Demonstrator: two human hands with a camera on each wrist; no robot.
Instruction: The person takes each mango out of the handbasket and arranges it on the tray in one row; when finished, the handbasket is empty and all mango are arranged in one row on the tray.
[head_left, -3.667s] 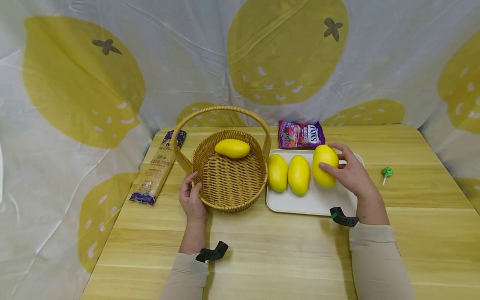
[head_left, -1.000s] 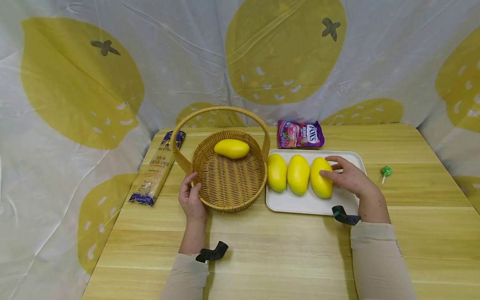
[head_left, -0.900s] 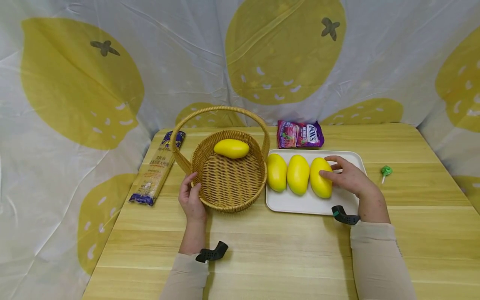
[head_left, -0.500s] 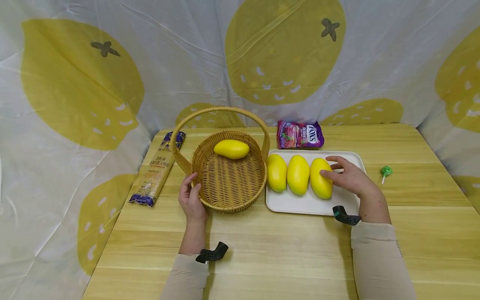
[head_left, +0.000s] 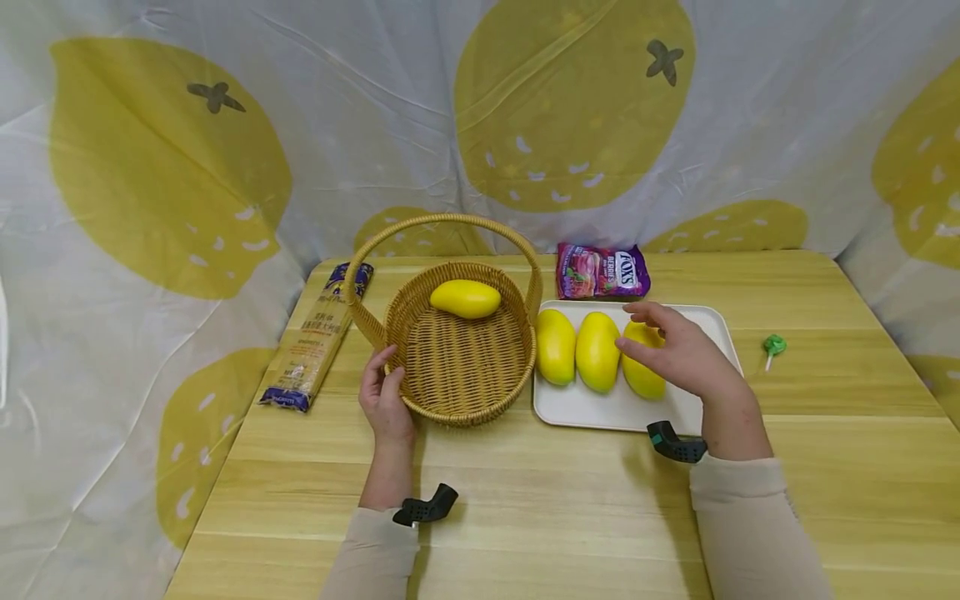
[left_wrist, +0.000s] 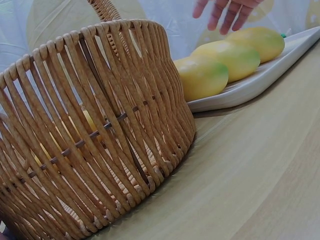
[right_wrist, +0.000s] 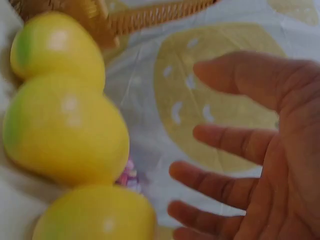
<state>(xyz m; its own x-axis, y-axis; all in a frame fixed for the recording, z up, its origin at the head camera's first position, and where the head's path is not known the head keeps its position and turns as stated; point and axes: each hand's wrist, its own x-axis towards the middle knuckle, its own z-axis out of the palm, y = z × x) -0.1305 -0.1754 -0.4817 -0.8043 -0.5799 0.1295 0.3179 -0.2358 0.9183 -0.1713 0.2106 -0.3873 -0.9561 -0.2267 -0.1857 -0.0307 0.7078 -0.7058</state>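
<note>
My left hand (head_left: pixel 386 400) holds the rim of the wicker basket (head_left: pixel 465 412) at its left side, close to where the handle starts. Inside the basket, toward the back, lies one yellow mango (head_left: pixel 465 298). Three more mangoes sit side by side on the white tray (head_left: pixel 570 411): a left mango (head_left: pixel 556 346), a middle mango (head_left: pixel 597 352) and a right mango (head_left: pixel 645 379). Above the right mango hovers my right hand (head_left: pixel 686 354), fingers spread and holding nothing; it partly covers that mango. In the right wrist view the hand (right_wrist: pixel 280 150) is apart from the fruit.
A purple candy bag (head_left: pixel 602 271) lies just behind the tray. Left of the basket is a pack of spaghetti (head_left: pixel 315 337). A green lollipop (head_left: pixel 774 344) lies right of the tray. A lemon-print curtain (head_left: pixel 405 125) hangs behind the table.
The right hand lowered the right mango onto the tray beside the other two, then let go and rose off it, shifting slightly left. The left hand has stayed at the basket.
</note>
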